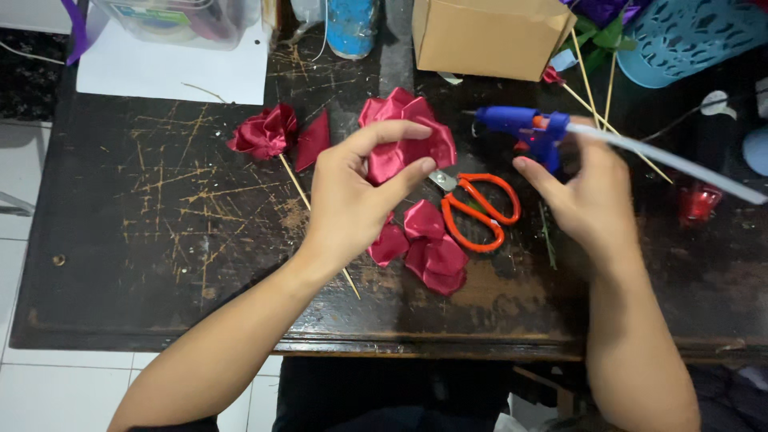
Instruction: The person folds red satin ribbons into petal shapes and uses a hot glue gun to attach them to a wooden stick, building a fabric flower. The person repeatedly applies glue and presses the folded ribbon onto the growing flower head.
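A dark scratched counter carries a cardboard box at its far edge. Above the counter's middle, the left hand has its fingers pinching a red ribbon flower. The right hand has its fingers wrapped around a blue glue gun. Orange scissors and loose red petals lie between the hands.

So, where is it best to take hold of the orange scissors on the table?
Probably at the orange scissors handle loops, coming from above on the near side. The loops lie flat and open toward the person, while the blades point away under the ribbon flower in the left hand.
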